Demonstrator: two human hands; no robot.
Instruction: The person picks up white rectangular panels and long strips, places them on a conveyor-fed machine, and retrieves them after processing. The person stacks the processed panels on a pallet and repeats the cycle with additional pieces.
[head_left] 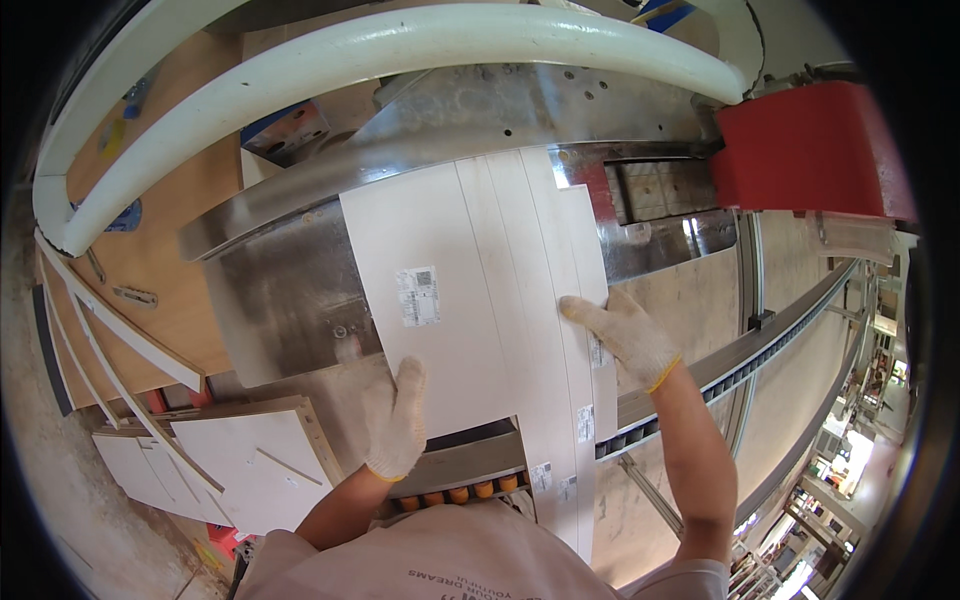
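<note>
Both my hands wear pale knit gloves with yellow cuffs. A wide white panel (400, 225) with a printed label lies on the machine's metal table. Beside it on the right, several narrow white strips (540, 300) lie lengthwise with their edges close together, some bearing small labels near my body. My left hand (393, 418) grips the wide panel's left edge near its near corner, thumb up and the other fingers partly hidden. My right hand (628, 338) holds the right edge of the outermost strip, thumb stretched across the top and fingers at the side.
A curved pale tube (420, 35) arches over the far side, near a red machine housing (800, 150). Cut white panels (250, 460) are stacked at lower left. Thin offcuts (145, 325) and a utility knife (135, 296) lie on brown board. A metal rail (725, 385) runs at right.
</note>
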